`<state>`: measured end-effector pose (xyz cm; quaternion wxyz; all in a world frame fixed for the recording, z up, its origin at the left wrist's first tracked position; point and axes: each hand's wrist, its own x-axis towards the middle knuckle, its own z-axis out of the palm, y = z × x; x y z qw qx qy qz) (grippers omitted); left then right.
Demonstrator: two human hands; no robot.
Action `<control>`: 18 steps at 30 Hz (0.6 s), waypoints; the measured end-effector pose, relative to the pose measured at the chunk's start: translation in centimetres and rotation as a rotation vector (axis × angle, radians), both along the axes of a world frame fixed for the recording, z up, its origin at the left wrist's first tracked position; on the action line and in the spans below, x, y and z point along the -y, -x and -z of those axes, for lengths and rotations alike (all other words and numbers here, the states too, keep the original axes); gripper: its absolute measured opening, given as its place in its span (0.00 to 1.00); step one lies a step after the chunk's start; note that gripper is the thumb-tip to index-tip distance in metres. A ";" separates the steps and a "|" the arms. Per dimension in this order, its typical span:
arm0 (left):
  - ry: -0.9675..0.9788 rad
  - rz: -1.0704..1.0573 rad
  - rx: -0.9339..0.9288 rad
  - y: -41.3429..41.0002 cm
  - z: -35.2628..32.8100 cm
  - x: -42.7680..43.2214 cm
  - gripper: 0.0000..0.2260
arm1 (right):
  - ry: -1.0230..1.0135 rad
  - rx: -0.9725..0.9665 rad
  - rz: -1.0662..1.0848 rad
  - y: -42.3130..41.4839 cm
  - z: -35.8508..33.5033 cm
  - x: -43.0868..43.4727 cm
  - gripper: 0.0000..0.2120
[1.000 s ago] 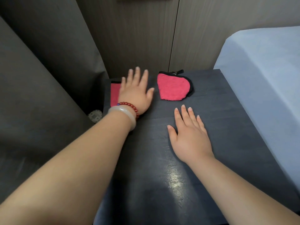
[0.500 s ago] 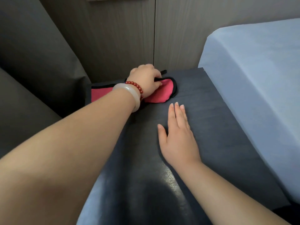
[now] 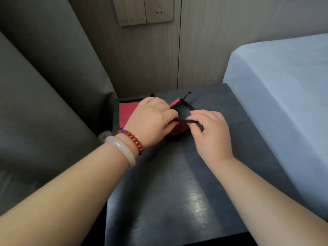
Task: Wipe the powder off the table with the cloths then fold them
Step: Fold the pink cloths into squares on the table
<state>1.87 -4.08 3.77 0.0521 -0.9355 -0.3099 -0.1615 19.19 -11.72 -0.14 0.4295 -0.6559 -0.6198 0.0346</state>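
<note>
Seen from the head camera, both hands are meeting at the far end of a dark counter (image 3: 177,192). The left hand (image 3: 152,121) is gripping a black-trimmed red cloth (image 3: 177,131), and the right hand (image 3: 211,134) is pinching its black edge strip. A second red cloth (image 3: 127,112) is lying flat at the counter's far left corner, beside the left hand.

I see a pink cloth (image 3: 179,130) with a black edge, a dark blue tabletop (image 3: 177,192), a light blue bed (image 3: 284,89) and red beads (image 3: 133,139).
</note>
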 end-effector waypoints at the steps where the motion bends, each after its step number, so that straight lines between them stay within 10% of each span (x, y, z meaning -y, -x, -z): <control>1: -0.013 -0.002 -0.001 0.6 -0.1 0.3 0.13 | -0.008 -0.002 0.003 -0.3 -0.8 0.5 0.08; 11: 0.520 -0.161 0.248 1.6 -1.3 2.0 0.08 | 0.074 -0.309 0.083 -2.0 -5.8 1.7 0.13; 18: 0.466 -0.205 0.048 2.5 0.8 2.7 0.14 | 0.103 -0.279 0.131 -2.6 -6.1 1.1 0.15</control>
